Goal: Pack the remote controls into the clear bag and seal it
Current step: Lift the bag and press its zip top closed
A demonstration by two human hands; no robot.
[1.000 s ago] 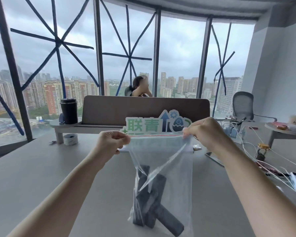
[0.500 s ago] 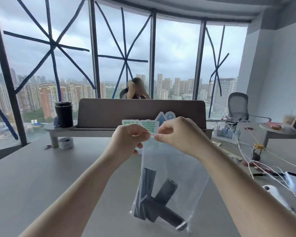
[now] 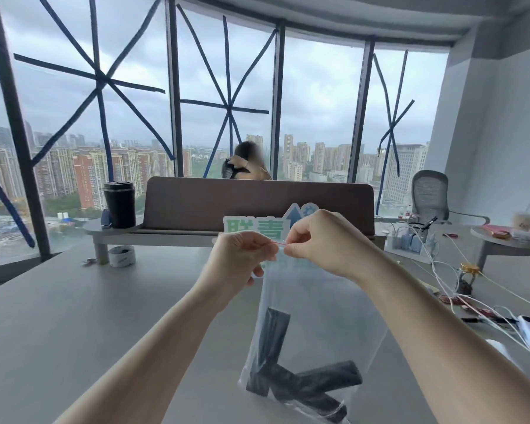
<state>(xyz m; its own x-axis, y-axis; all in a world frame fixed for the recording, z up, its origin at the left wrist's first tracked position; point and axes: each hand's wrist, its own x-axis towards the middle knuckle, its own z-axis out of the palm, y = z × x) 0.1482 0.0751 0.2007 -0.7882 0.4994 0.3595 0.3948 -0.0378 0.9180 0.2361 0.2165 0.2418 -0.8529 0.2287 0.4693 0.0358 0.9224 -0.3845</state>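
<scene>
Both hands were up over the grey tabletop (image 3: 74, 325), and the clear bag (image 3: 315, 319) hung between them. The left hand (image 3: 239, 258) and the right hand (image 3: 325, 240) sat almost knuckle to knuckle, fingers pinched tight on the bag's red seal strip (image 3: 278, 243) at the top edge. Down in the bottom of the bag lay the remote controls (image 3: 291, 377), dark bars crossed over one another, the bag's lower end close to the tabletop. And what a room: tall windows (image 3: 227, 87) criss-crossed with blue tape (image 3: 100, 78), a grey sky and tower blocks beyond. A brown divider panel (image 3: 196, 203) ran across the far side, a black tumbler (image 3: 120, 203) on the shelf beside it, a roll of tape (image 3: 121, 255) below. White cables (image 3: 441, 270) sprawled on the right, and an office chair (image 3: 429, 194) stood by the wall.
</scene>
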